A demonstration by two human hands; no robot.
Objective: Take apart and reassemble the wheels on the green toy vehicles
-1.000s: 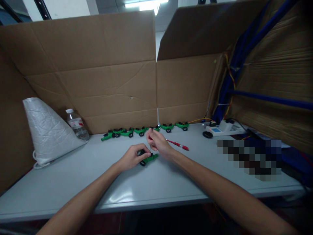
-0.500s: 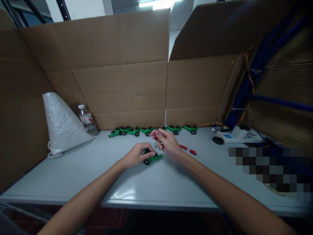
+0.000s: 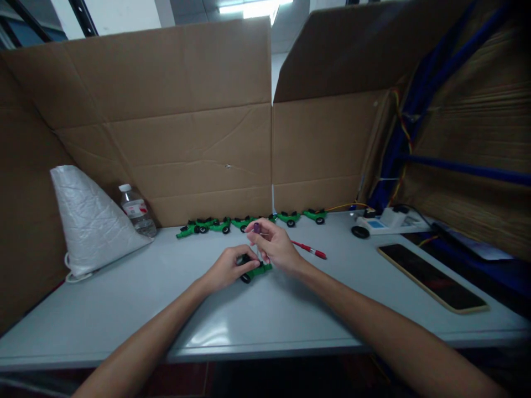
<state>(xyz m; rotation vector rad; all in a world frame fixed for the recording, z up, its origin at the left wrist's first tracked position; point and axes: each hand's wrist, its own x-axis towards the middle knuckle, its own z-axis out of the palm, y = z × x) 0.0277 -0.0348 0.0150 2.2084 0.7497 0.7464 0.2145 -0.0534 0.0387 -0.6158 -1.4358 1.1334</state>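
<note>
My left hand (image 3: 227, 269) is closed around the rear of a small green toy vehicle (image 3: 261, 270) with black wheels, keeping it down on the table. Above the toy, my right hand (image 3: 279, 247) pinches a screwdriver (image 3: 256, 228) by its dark purple-red handle. Its thin shaft points down at the top of the toy; fingers partly hide the tip, so contact cannot be made out. Just right of my right hand lies a red pen-like tool (image 3: 315, 252) with a pale band.
Several similar green toy vehicles (image 3: 289, 219) line the back of the white table (image 3: 145, 298), against a cardboard wall (image 3: 186, 149). A silvery bag (image 3: 95, 221) and a water bottle (image 3: 136, 210) stand left. A power strip (image 3: 390, 222), a black ring (image 3: 360, 232) and a phone (image 3: 433, 276) lie right.
The view has swung a little to the right. My right hand and the screwdriver have come slightly lower, closer to the toy. My left hand keeps its hold.
</note>
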